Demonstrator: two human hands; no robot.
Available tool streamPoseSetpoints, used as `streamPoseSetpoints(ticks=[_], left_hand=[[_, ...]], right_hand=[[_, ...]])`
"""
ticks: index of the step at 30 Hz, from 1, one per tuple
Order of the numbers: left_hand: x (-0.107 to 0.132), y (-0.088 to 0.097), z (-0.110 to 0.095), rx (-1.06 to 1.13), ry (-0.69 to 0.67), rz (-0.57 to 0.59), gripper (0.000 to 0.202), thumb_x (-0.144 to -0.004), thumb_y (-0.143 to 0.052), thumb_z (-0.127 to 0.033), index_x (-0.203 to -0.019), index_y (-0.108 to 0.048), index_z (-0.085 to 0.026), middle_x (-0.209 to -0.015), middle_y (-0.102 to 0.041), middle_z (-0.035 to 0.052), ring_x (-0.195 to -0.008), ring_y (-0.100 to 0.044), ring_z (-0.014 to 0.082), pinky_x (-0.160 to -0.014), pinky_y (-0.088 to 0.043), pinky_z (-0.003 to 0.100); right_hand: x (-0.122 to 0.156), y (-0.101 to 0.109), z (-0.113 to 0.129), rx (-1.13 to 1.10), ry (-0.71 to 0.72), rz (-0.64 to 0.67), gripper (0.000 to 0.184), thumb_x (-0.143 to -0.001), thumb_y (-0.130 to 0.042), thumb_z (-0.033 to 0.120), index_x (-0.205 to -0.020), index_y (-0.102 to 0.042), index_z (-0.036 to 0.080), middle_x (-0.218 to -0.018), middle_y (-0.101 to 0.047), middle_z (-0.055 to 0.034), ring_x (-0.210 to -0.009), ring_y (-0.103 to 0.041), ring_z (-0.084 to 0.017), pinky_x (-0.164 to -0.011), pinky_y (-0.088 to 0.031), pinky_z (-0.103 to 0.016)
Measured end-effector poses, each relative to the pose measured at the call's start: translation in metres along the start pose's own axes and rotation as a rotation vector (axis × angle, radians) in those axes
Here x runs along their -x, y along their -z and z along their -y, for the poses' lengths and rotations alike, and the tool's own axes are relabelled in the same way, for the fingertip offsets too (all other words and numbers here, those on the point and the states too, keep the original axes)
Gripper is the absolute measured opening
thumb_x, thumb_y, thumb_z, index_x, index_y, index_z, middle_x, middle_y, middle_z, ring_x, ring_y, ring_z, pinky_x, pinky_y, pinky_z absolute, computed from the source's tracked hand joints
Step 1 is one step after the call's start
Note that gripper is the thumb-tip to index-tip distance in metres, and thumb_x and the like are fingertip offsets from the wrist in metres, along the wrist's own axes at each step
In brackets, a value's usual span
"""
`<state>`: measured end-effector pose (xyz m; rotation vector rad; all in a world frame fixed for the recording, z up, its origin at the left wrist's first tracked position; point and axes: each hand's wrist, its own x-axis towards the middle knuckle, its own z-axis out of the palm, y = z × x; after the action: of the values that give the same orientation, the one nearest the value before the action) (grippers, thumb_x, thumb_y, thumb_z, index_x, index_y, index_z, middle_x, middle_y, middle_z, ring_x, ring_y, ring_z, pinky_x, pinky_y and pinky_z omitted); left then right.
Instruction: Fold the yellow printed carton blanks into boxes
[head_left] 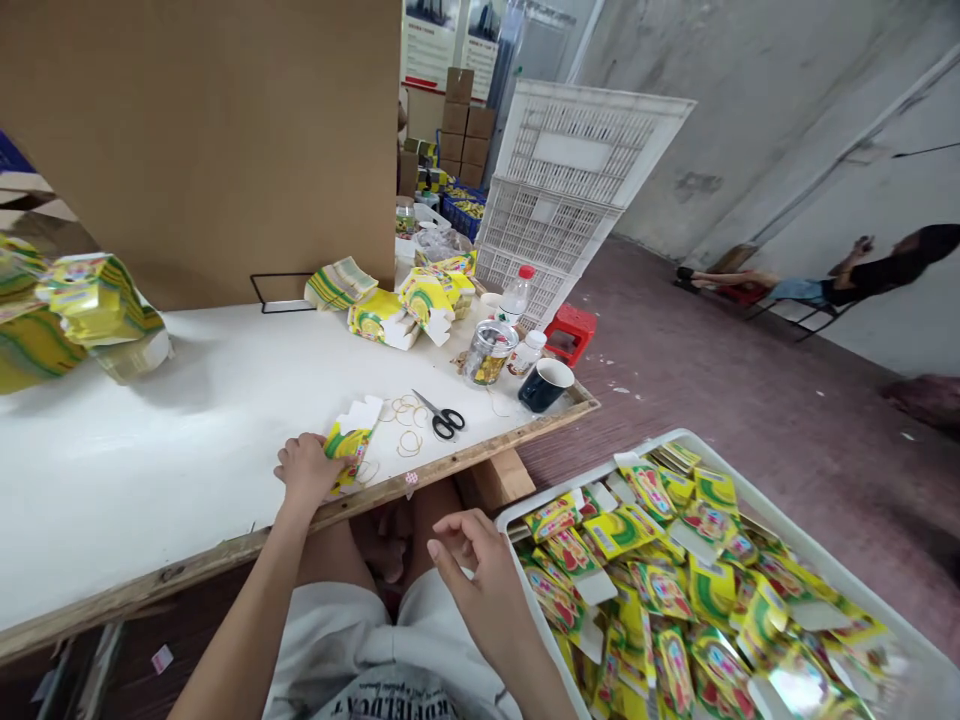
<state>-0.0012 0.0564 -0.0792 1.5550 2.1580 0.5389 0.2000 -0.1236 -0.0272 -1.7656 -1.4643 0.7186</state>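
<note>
While our left hand (306, 470) is closed on a small yellow and green paper box (349, 443) at the near edge of the white table (150, 450), our right hand (480, 570) hangs empty and half open over our lap. Just past the box lie thin tan rubber bands (409, 443) and black-handled scissors (442, 418), with a few yellow boxes (405, 310) piled at the far end. The big white plastic tray (780, 512) by our right hand is full of flat packs (660, 590), so we think most work is left.
</note>
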Motion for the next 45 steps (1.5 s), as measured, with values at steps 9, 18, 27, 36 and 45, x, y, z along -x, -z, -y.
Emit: streamPoseSetpoints(ticks=[9, 18, 27, 36, 45], left_hand=[[0.071, 0.035, -0.015, 0.482, -0.259, -0.031, 0.033, -0.089, -0.052, -0.041, -0.112, -0.061, -0.019, -0.102, -0.077, 0.0092, -0.092, -0.072, 0.0251, -0.081, -0.056, 0.034], [0.133, 0.033, -0.031, 0.802, -0.4, 0.286, 0.021, -0.088, -0.063, -0.034, -0.102, -0.075, -0.023, -0.101, -0.08, 0.0063, -0.09, -0.075, 0.0248, -0.081, -0.059, 0.032], [0.135, 0.037, -0.03, 0.845, -0.41, 0.386, 0.023, -0.088, -0.064, -0.03, -0.106, -0.076, -0.022, -0.104, -0.079, 0.0076, -0.095, -0.073, 0.0253, -0.085, -0.057, 0.032], [0.142, 0.041, -0.036, 1.197, -0.356, 1.078, 0.052, -0.08, -0.072, -0.053, -0.12, -0.072, -0.02, -0.104, -0.077, 0.0108, -0.094, -0.07, 0.0275, -0.087, -0.053, 0.038], [0.134, 0.021, -0.035, 1.281, -0.125, 0.813, 0.04, -0.076, -0.077, -0.051, -0.095, -0.072, -0.017, -0.085, -0.077, 0.0054, -0.081, -0.071, 0.0234, -0.075, -0.056, 0.032]], right_hand=[[-0.009, -0.006, 0.014, -0.065, 0.263, -0.156, 0.025, -0.096, -0.053, 0.022, -0.118, -0.063, 0.024, -0.125, -0.065, -0.0099, -0.116, -0.061, -0.024, -0.093, -0.05, -0.037], [-0.011, -0.018, 0.021, -0.025, 0.37, -0.191, 0.037, -0.095, -0.053, 0.017, -0.13, -0.055, 0.026, -0.115, -0.07, -0.0091, -0.107, -0.067, -0.023, -0.094, -0.051, -0.041], [-0.009, -0.016, 0.02, -0.087, 0.377, -0.192, 0.039, -0.095, -0.052, 0.014, -0.132, -0.052, 0.028, -0.128, -0.062, -0.0089, -0.12, -0.058, -0.023, -0.099, -0.049, -0.039], [-0.001, -0.022, 0.025, -0.491, 0.15, -0.242, 0.006, -0.096, -0.055, 0.026, -0.101, -0.053, 0.023, -0.085, -0.056, -0.0009, -0.073, -0.059, -0.014, -0.064, -0.051, -0.024], [-0.003, -0.018, 0.012, -0.412, 0.106, -0.297, 0.026, -0.095, -0.057, 0.033, -0.118, -0.059, 0.021, -0.106, -0.063, -0.009, -0.086, -0.062, -0.019, -0.074, -0.053, -0.031]])
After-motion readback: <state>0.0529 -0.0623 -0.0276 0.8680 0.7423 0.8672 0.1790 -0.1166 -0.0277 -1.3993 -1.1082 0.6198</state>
